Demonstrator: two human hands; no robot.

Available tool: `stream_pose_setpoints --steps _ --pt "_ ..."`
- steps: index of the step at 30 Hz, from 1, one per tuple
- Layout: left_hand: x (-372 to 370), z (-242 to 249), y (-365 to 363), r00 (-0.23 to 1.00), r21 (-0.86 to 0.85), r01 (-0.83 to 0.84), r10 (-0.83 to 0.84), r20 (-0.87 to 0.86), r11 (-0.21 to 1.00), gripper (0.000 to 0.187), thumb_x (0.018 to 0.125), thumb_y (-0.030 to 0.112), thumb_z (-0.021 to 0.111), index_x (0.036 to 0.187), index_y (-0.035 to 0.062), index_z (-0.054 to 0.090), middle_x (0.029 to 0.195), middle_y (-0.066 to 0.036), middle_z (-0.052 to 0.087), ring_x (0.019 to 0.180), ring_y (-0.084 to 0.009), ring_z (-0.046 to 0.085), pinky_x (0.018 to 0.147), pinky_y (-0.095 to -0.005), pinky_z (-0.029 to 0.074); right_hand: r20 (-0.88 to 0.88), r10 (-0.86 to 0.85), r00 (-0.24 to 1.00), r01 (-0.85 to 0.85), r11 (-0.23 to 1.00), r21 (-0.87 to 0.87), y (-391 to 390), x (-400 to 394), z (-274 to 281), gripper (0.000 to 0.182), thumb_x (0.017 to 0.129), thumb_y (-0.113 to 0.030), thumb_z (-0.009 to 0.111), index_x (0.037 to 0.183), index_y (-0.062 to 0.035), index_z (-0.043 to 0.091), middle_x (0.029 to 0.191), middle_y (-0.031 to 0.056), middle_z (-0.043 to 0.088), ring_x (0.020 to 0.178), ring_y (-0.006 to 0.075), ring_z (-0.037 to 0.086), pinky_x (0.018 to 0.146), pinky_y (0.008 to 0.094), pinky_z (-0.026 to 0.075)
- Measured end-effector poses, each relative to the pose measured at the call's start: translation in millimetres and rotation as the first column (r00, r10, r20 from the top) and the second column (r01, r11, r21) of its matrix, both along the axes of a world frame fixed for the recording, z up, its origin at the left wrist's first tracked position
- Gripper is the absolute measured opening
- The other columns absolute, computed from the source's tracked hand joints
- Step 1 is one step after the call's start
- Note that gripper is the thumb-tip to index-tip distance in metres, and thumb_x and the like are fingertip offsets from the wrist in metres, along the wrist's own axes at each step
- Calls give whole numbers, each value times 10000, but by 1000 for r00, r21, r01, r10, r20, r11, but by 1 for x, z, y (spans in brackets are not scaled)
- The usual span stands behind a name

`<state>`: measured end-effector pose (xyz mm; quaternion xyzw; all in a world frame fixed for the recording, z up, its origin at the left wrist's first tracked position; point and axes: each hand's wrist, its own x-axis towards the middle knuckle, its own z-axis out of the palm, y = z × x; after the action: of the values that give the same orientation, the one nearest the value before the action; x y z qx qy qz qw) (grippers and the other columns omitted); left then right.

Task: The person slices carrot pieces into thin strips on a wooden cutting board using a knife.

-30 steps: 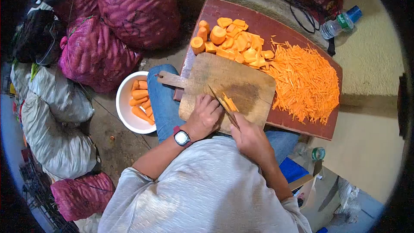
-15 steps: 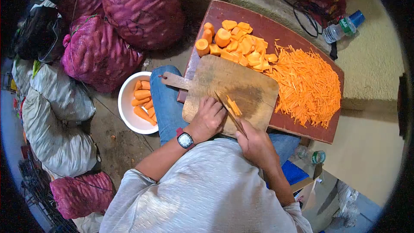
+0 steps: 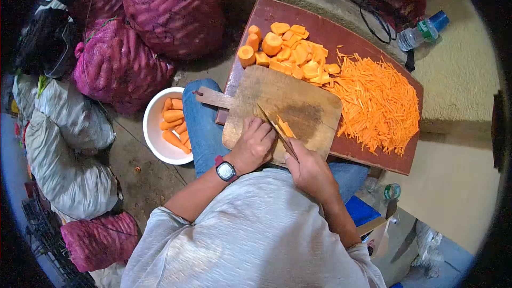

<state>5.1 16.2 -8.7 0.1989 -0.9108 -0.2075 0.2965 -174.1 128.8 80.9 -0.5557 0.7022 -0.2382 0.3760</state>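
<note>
A wooden cutting board (image 3: 256,88) rests across the red tabletop edge. My left hand (image 3: 255,143), with a watch on its wrist, is on the board with fingers curled down; what lies under them is hidden. My right hand (image 3: 310,169) is wrapped round the handle of a knife (image 3: 276,127), whose blade slants beside my left fingertips. A few carrot strips (image 3: 284,126) lie right of the blade. Beyond the board are carrot chunks and slices (image 3: 301,56), and to their right a large heap of shredded carrot (image 3: 377,108).
Left of my knee (image 3: 201,122) stands a white bowl (image 3: 152,137) with whole carrots. Pink mesh sacks (image 3: 173,10) and white sacks (image 3: 69,165) fill the left side. A plastic bottle (image 3: 417,36) lies at the upper right beyond the red tabletop (image 3: 330,26).
The whole view has shifted slightly. The knife's blade and my right hand have moved a little relative to the board; both hands remain in nearly the same place.
</note>
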Motion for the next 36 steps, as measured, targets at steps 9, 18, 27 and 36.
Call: stream_pose_setpoints --steps 9,18,27,36 --pt "2 -4 3 1000 26 -7 7 10 1000 419 711 47 800 1114 -31 713 1088 -174 617 1064 -392 585 957 -529 456 -33 17 999 -10 981 194 -12 -1 13 344 1058 -153 626 1370 -9 607 1029 336 723 1016 561 701 843 566 565" --pt "-6 -3 -2 976 134 -147 166 -144 980 187 791 -13 796 962 -20 721 914 -143 625 892 -346 603 804 -433 492 99 -121 988 114 991 76 7 -22 17 380 1068 -180 625 1422 -43 606 1112 323 734 1089 506 730 901 516 579" --pt "-6 -1 -6 952 175 -143 184 -244 974 118 791 -38 750 892 6 706 896 -129 629 871 -333 589 790 -439 481 67 -133 989 132 991 8 20 -60 -16 299 1071 -189 617 1275 20 683 975 190 757 916 320 742 853 428 572" --pt "-10 -5 -5 984 84 -155 161 -72 984 113 797 36 771 882 25 698 886 -118 563 898 -336 546 822 -461 451 -143 -490 860 454 862 -224 16 -154 -14 348 1118 -205 591 1350 41 668 922 140 731 839 208 670 794 395 558"
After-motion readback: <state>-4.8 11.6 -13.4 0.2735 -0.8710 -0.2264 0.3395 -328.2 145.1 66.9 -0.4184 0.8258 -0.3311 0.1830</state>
